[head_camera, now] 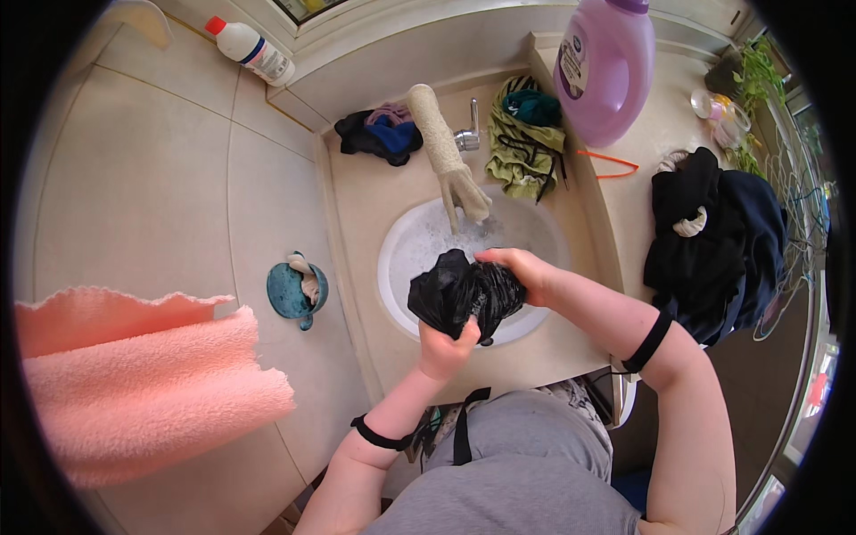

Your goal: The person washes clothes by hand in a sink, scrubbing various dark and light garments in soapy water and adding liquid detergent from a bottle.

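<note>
A wet black garment (461, 287) is bunched between my two hands, above the near part of a white oval washbasin (394, 267). My left hand (447, 351) grips its lower edge, thumb on top. At its right end my right hand (525, 267) holds on, with some fingers hidden behind the cloth. Suds float on the water (428, 227) in the basin. Over the basin's far side hangs a beige textured cloth sleeve (441, 140), draped over what looks like the spout beside a chrome tap lever (470, 127).
Dark, blue and mauve cloths (381, 134) lie behind left; a yellow-green striped garment (521, 147) behind right. A purple detergent jug (605, 73), an orange band (610, 165) and black clothes (715, 241) occupy the right ledge. Leftward are a teal wall cup (287, 291), pink towel (154, 374) and white bottle (251, 52).
</note>
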Motion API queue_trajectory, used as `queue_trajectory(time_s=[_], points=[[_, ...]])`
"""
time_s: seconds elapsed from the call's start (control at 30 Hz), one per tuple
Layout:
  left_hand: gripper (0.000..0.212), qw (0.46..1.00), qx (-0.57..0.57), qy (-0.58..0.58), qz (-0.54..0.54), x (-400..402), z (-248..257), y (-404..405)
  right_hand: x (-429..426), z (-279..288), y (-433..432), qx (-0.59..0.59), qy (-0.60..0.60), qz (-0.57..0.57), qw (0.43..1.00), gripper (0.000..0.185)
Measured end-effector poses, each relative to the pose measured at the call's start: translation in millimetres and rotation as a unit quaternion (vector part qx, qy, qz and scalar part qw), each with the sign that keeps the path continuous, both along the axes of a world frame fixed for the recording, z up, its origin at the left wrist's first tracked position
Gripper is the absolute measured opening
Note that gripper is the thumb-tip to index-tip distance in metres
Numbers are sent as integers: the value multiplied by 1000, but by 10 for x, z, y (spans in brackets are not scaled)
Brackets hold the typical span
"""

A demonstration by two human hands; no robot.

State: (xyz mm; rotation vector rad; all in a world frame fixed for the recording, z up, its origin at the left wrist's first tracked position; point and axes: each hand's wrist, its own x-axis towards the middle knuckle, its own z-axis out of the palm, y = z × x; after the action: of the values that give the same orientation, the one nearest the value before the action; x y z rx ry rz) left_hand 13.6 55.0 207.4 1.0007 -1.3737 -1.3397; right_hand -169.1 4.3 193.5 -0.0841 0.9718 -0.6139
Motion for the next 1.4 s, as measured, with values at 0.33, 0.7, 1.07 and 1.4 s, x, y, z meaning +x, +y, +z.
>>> queue_trajectory(time_s=[0.33,0.7,1.07,1.4], points=[[32,954,-250,-164,-29,-164,121,40,108,36,-213,0,160,177,971,27],[22,906,-335,-203,-159,-160,-713,-23,79,-650,-93,-95,459,259,845,39],[57,972,-171,-112,-119,-845,148,-732,-584,-437,152,-81,-56,-413,905,45],[55,950,-118,-265,-117,-626,-257,-496,-634,-556,-762,-125,55,-363,922,76]])
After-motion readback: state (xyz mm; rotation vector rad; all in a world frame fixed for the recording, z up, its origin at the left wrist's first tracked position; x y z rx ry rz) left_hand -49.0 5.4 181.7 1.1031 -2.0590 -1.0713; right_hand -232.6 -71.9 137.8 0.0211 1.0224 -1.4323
